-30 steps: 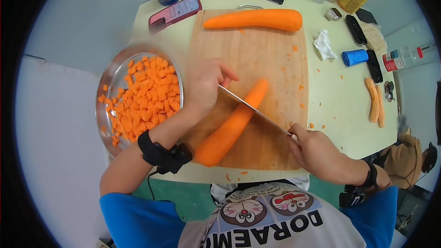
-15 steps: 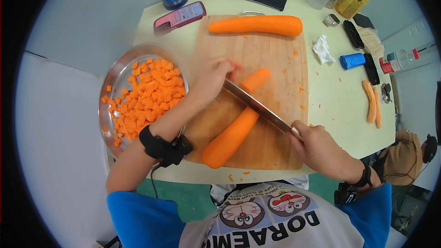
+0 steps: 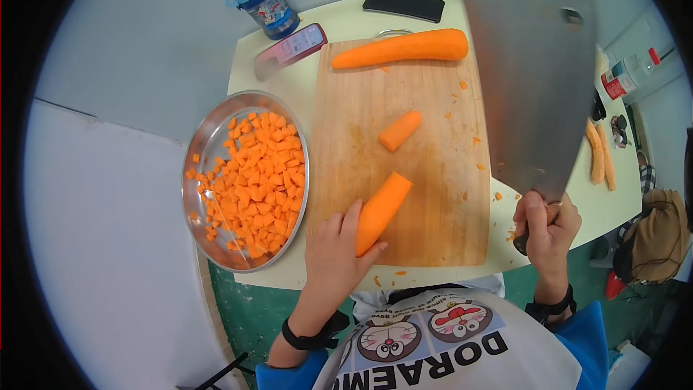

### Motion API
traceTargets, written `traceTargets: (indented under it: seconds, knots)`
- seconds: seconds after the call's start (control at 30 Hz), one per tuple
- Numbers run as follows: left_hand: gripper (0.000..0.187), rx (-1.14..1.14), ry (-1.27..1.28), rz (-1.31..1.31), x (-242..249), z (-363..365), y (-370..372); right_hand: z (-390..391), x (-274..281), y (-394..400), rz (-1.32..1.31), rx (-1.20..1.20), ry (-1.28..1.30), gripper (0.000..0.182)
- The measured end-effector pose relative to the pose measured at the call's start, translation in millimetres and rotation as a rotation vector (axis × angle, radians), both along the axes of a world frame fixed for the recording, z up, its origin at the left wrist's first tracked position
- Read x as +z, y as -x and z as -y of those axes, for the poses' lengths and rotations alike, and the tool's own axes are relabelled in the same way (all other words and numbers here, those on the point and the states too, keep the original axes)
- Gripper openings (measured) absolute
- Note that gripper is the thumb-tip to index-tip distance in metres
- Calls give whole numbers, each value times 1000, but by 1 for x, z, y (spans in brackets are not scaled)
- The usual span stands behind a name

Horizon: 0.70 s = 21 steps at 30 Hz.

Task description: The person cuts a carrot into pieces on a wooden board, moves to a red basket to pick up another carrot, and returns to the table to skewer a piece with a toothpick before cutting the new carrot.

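Observation:
My left hand (image 3: 338, 253) grips the thick part of a cut carrot (image 3: 382, 211) near the front of the wooden cutting board (image 3: 440, 195). A shorter carrot piece (image 3: 401, 131) lies apart from it, farther back on the board. In my right hand (image 3: 548, 235) is the handle of a wide cleaver (image 3: 534, 79), raised off the board at the right with its broad blade facing the camera. One whole peeled carrot (image 3: 401, 48) lies across the board's far end.
A round metal tray (image 3: 190, 206) of diced carrot stands left of the board. Behind are a blue bottle (image 3: 271, 7), a pink phone (image 3: 292, 47) and a black phone (image 3: 404, 5). Thin carrot pieces (image 3: 598, 152) lie at the right; a clear bottle (image 3: 628, 76) is beyond.
The cleaver has lifted off the carrot and swung right, its blade now turned flat. My left hand has moved down onto the thick carrot part. The two carrot parts now lie apart.

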<state>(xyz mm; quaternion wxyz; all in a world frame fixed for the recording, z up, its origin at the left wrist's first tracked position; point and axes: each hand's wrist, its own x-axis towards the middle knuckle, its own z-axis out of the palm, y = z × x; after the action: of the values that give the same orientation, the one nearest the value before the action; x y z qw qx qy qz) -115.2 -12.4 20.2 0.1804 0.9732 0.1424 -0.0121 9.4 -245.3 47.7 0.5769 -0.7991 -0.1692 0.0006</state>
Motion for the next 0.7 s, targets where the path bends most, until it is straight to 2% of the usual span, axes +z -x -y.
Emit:
traceTargets:
  seconds: [0.07,0.13,0.2,0.27,0.4,0.47,0.57,0.7]
  knots:
    - [62,5,0,2,1,1,-1,4,-2,1,14,-30,-67,6]
    - [60,12,1,10,0,3,-4,7,0,-1,-128,-2,-140,12]
    - [59,21,5,52,-2,5,-3,12,-2,-10,-248,136,10,18]
    - [58,18,-12,68,-2,7,-2,15,-11,-7,-438,126,-71,18]
    - [55,30,-6,140,-6,8,0,21,-18,-5,-427,130,31,14]
    - [54,41,-8,145,-9,8,0,21,-14,-4,-328,49,56,11]
    - [53,61,-1,135,-6,10,-2,26,-14,-8,-235,67,131,13]
    - [53,101,12,120,-7,15,-2,28,-22,-9,-236,52,157,14]
